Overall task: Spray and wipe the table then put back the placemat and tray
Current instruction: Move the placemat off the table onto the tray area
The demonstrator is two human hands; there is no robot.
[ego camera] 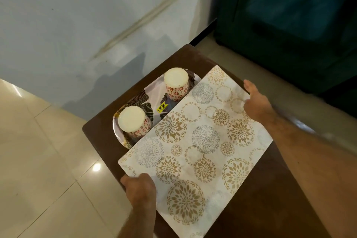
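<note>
A white placemat (195, 141) with gold and grey flower rings lies slanted over the dark brown table (257, 208). My left hand (140, 189) grips its near left corner. My right hand (257, 102) holds its far right edge, fingers curled on the mat. Beside the mat, toward the wall, a patterned tray (135, 100) rests on the table with two upturned patterned cups (176, 85) (135, 120) on it. The mat's left edge overlaps the tray's rim.
A pale wall (96, 15) runs behind the table. Cream floor tiles (38, 160) lie to the left. A dark green sofa (289, 25) stands at the upper right, past a strip of floor.
</note>
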